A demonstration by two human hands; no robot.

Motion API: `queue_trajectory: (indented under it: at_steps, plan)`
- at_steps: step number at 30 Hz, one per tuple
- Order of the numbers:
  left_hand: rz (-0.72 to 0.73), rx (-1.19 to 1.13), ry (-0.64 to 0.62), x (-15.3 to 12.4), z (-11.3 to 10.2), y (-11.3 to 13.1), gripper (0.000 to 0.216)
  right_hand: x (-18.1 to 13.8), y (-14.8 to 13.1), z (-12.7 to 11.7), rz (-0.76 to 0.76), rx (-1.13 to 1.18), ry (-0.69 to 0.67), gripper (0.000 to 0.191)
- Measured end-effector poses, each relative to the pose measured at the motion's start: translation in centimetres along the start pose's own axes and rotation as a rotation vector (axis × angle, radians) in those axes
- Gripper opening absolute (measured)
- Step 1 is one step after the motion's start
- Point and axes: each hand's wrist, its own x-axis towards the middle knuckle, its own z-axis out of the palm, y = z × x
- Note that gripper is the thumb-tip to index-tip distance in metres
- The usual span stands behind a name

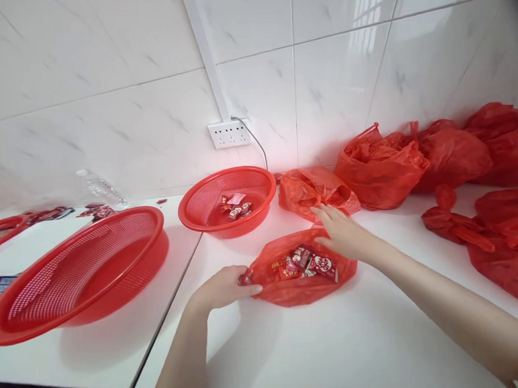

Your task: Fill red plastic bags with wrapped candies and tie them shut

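A small red plastic bag (290,291) lies open on the white table in front of me, with several wrapped sweets (308,262) inside. My left hand (227,286) pinches the bag's left edge, fingers closed on the plastic. My right hand (341,233) rests at the bag's far right rim, fingers curled on the edge, holding the mouth open. Just behind it lies another red plastic bag (311,191).
A small red mesh basket (207,205) holding a few sweets stands behind the bag. A large red mesh basket (38,298) sits tilted on the left table. Several filled red bags (383,164) are piled at the right along the tiled wall. A wall socket (228,133) has a cable.
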Motion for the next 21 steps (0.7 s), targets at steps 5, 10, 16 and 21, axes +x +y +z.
queue_trajectory:
  at_steps: [5, 10, 16, 21]
  plan:
    - [-0.050, -0.056, 0.079, -1.7, 0.1, 0.2, 0.037, 0.3, 3.4, -1.1, 0.069, 0.139, 0.006, 0.054]
    - [0.066, -0.305, 0.500, -2.5, -3.2, 3.3, 0.028, 0.8, 3.0, -6.0, -0.093, 0.721, 0.285, 0.030]
    - [0.715, -0.929, 0.620, -2.1, -6.3, 9.3, 0.007, 1.6, 0.1, -9.3, -0.070, 0.701, 0.850, 0.025]
    - [0.898, -0.853, 0.417, -0.7, -5.3, 12.1, 0.025, 0.7, -0.1, -9.1, 0.019, 0.344, 0.621, 0.027]
